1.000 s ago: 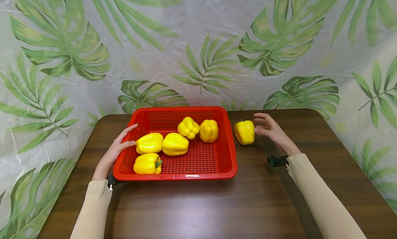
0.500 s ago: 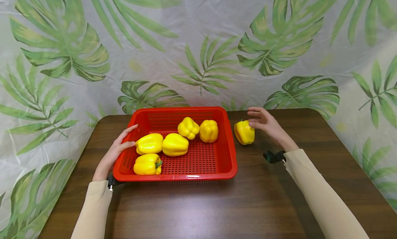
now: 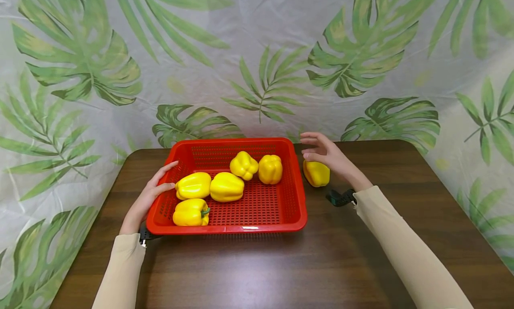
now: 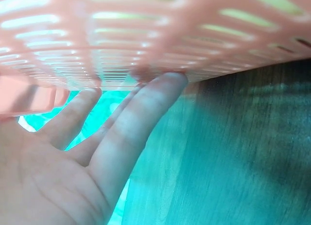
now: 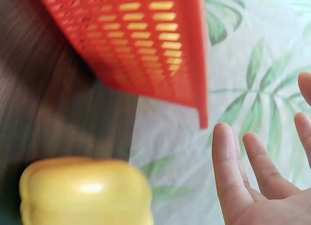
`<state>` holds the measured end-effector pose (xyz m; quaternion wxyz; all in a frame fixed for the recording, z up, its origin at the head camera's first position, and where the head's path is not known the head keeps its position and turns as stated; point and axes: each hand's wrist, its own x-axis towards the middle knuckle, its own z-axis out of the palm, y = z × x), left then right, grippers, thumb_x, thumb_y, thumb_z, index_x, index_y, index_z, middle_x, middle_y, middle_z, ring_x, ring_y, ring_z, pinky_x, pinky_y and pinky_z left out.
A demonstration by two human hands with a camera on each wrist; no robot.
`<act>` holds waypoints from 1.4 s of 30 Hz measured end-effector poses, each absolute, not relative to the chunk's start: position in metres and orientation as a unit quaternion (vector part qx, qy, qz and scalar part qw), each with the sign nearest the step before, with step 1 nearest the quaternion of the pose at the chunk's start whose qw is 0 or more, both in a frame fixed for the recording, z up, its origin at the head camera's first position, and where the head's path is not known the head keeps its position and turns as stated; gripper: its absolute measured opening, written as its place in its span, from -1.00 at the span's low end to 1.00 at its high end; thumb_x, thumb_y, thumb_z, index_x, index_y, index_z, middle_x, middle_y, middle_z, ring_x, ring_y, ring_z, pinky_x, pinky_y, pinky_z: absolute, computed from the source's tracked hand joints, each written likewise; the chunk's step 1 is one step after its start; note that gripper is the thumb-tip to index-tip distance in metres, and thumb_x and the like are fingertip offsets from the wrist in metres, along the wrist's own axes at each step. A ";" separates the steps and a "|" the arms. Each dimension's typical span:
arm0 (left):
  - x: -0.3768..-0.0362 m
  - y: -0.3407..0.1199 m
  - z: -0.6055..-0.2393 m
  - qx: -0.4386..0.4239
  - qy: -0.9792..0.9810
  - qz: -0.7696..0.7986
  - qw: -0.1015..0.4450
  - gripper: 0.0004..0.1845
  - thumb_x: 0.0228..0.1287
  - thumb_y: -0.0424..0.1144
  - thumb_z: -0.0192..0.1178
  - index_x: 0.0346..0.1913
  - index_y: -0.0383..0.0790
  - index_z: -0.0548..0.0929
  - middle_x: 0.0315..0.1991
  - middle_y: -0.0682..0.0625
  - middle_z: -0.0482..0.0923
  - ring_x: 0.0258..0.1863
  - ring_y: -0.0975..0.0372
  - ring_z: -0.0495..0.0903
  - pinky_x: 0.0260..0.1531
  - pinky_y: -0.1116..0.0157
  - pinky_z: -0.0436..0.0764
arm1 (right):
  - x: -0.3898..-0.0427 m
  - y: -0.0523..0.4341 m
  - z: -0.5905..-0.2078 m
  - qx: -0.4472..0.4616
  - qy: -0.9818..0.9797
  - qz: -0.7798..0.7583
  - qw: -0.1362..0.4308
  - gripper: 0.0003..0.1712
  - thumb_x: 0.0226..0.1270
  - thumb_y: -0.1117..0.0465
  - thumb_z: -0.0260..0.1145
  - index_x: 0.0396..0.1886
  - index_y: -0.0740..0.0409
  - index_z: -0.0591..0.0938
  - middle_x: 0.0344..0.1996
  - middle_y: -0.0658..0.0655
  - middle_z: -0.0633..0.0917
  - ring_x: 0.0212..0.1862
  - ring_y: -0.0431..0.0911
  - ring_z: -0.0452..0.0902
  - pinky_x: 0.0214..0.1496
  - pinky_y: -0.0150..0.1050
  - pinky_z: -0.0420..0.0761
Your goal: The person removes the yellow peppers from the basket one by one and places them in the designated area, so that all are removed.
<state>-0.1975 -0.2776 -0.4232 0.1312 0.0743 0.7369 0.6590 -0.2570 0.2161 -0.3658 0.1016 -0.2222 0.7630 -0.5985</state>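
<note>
A red perforated plastic basket [image 3: 257,229] stands on the wooden table. Inside it lie several yellow bell peppers, among them one with a green stem [image 3: 190,212]. My left hand [image 3: 146,197] grips the basket's left side, its thumb over the rim by a pepper; the left wrist view has fingers [image 4: 121,132] against the outer wall. One more yellow bell pepper [image 3: 317,174] sits on the table just right of the basket. Above its far side hovers my right hand [image 3: 327,155], fingers spread and holding nothing. That pepper [image 5: 87,193] appears apart from the hand in the right wrist view.
The dark brown table [image 3: 261,269] reaches back to a pale cloth [image 3: 273,23] printed with green leaves, which hangs behind and beside it. Each wrist wears a black strap, the right one [image 3: 340,197] clearly visible near the table.
My right hand has moved left and slightly farther away, from beside the loose pepper to above it, towards the basket's right rim. The left hand, the basket and the peppers have stayed put.
</note>
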 end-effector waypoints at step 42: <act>-0.196 -0.277 -0.422 0.073 0.744 0.653 0.126 -0.37 0.46 -0.28 -0.09 0.51 0.02 0.00 0.42 -0.21 -0.03 0.10 0.21 0.43 -0.05 0.20 0.58 | -0.277 0.102 -0.364 -0.245 0.771 -0.541 0.229 -0.40 0.39 0.28 0.17 0.39 0.17 0.26 0.35 0.32 0.22 0.34 0.14 0.18 0.15 0.10 0.45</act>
